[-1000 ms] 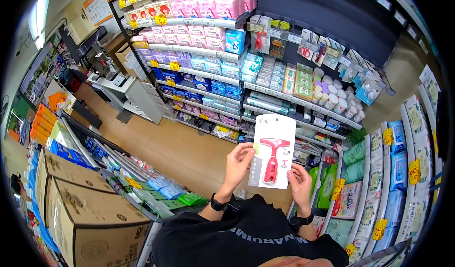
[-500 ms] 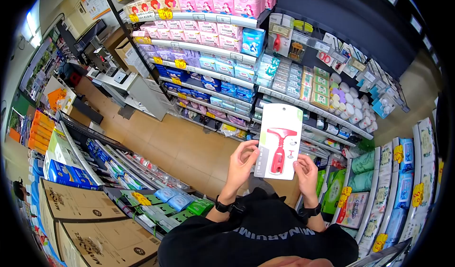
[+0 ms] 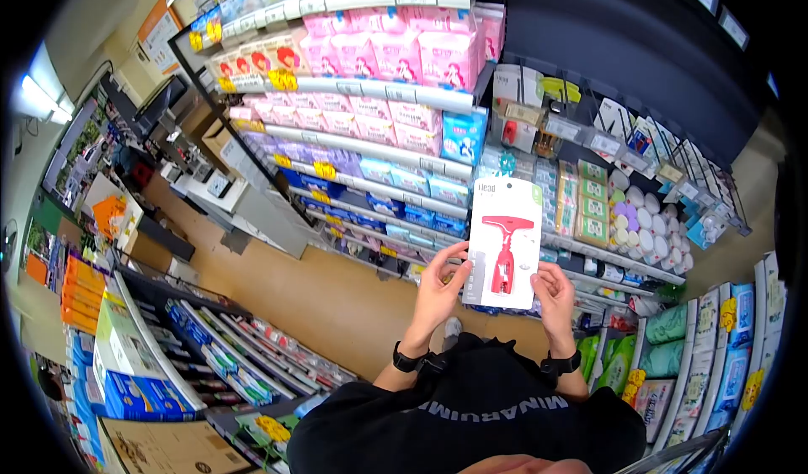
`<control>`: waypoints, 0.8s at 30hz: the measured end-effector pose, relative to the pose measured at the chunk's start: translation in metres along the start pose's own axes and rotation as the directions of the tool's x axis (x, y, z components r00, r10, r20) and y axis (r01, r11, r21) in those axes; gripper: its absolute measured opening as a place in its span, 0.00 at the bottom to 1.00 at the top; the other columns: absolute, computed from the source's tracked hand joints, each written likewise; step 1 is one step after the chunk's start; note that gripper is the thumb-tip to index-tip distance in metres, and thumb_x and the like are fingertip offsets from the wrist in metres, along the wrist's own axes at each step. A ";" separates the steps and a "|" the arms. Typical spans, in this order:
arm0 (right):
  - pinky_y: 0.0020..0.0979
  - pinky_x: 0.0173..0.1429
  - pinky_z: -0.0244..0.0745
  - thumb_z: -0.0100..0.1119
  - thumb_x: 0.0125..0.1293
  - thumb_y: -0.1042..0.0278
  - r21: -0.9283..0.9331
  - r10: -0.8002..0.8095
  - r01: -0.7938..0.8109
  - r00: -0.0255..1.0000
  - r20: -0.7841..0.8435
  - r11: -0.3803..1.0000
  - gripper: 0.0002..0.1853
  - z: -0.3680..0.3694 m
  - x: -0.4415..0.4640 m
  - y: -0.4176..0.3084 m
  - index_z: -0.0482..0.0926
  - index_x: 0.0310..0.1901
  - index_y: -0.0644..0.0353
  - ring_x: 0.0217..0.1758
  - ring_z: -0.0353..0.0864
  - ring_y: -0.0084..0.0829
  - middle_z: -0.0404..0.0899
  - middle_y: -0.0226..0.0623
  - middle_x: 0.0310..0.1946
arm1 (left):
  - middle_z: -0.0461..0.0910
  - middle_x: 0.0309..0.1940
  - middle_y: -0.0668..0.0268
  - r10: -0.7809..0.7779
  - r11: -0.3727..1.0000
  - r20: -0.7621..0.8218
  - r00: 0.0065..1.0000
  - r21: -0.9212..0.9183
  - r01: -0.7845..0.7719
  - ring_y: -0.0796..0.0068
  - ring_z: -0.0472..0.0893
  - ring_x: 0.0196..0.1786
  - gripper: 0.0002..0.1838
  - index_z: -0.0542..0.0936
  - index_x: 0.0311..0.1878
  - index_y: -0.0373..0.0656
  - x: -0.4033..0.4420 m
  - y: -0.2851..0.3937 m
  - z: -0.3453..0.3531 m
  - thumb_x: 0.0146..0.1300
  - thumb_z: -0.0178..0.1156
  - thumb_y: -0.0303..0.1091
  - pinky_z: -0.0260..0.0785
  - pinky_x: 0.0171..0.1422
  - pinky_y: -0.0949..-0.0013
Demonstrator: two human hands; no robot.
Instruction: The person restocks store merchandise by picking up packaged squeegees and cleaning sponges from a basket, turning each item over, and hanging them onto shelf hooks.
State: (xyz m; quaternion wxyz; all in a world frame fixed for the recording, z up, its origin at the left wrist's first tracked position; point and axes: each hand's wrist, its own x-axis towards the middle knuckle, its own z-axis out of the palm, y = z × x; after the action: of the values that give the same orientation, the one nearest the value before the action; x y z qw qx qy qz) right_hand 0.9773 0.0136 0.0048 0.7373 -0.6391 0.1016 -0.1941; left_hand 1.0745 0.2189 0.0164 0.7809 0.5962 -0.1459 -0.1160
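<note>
Between both hands stands a white carded pack (image 3: 502, 196) in front of my chest, its printed front facing me. On it sits a red T-shaped tool (image 3: 505, 259) with a wide head and a thick handle; its exact kind I cannot tell. My left hand (image 3: 442, 285) pinches the card's lower left edge between thumb and fingers. At the lower right edge, my right hand (image 3: 553, 297) grips it the same way. A dark band circles each wrist.
Ahead rises a shelf unit with pink packs (image 3: 446, 58) and blue packs. To its right are a rack of hanging goods and round white containers (image 3: 648, 247). Shelves flank me, with a cardboard box (image 3: 168, 447) at lower left. A white counter (image 3: 261, 217) stands farther left.
The view has tilted up, bringing a higher shelf into sight. The carded pack is held more upright, and its top lettering now shows. Both hands keep their grip.
</note>
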 end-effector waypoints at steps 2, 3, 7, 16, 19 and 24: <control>0.20 0.52 0.74 0.59 0.72 0.76 -0.003 -0.020 0.020 1.000 -0.006 1.000 0.11 0.003 0.023 0.007 0.77 0.53 0.68 0.46 0.81 0.17 0.85 0.36 0.44 | 0.78 0.48 0.68 0.010 0.999 0.022 1.000 0.039 -0.011 0.87 0.79 0.43 0.20 0.76 0.65 0.38 0.027 0.003 -0.004 0.70 0.61 0.25 0.70 0.49 0.80; 0.20 0.52 0.74 0.59 0.72 0.76 0.004 -0.035 0.035 0.999 -0.019 0.999 0.11 0.006 0.034 0.009 0.77 0.54 0.68 0.46 0.81 0.17 0.86 0.36 0.45 | 0.78 0.49 0.68 0.042 0.997 0.036 0.998 0.067 -0.044 0.87 0.79 0.43 0.21 0.76 0.65 0.38 0.040 0.001 -0.006 0.70 0.61 0.24 0.70 0.49 0.79; 0.20 0.52 0.74 0.58 0.72 0.76 0.004 -0.064 0.064 0.997 -0.050 0.998 0.12 0.012 0.067 0.017 0.77 0.55 0.69 0.46 0.82 0.18 0.86 0.37 0.45 | 0.77 0.52 0.66 0.017 0.993 0.047 0.999 0.113 -0.022 0.86 0.80 0.42 0.22 0.76 0.66 0.39 0.076 0.004 -0.008 0.69 0.62 0.24 0.70 0.50 0.78; 0.20 0.52 0.74 0.57 0.74 0.76 -0.047 -0.145 0.139 0.975 -0.170 0.989 0.13 0.028 0.105 0.014 0.76 0.56 0.70 0.46 0.81 0.17 0.86 0.38 0.46 | 0.78 0.49 0.69 0.021 0.996 0.151 0.988 0.081 -0.034 0.88 0.79 0.40 0.21 0.76 0.65 0.40 0.139 -0.003 -0.014 0.69 0.62 0.23 0.66 0.35 0.82; 0.21 0.51 0.73 0.56 0.75 0.76 -0.111 -0.175 0.156 0.965 -0.194 0.982 0.13 0.033 0.107 0.013 0.76 0.57 0.71 0.48 0.82 0.19 0.85 0.39 0.47 | 0.78 0.48 0.69 -0.028 0.999 0.210 0.977 0.052 0.017 0.89 0.79 0.40 0.19 0.76 0.63 0.38 0.154 0.002 -0.019 0.70 0.62 0.23 0.66 0.35 0.82; 0.22 0.54 0.72 0.56 0.74 0.76 -0.134 -0.211 0.181 0.939 -0.270 0.974 0.12 0.046 0.108 0.012 0.77 0.56 0.71 0.49 0.81 0.20 0.85 0.38 0.46 | 0.78 0.46 0.70 -0.003 0.999 0.280 0.960 0.053 -0.012 0.90 0.77 0.39 0.15 0.77 0.58 0.38 0.170 0.006 -0.025 0.70 0.63 0.24 0.66 0.34 0.83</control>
State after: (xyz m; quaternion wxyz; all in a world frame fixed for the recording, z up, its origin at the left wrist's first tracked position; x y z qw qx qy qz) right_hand 1.0955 0.0115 0.0109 0.6568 -0.6504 0.1518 -0.3501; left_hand 1.2418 0.1821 0.0309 0.7363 0.5944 -0.2593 -0.1933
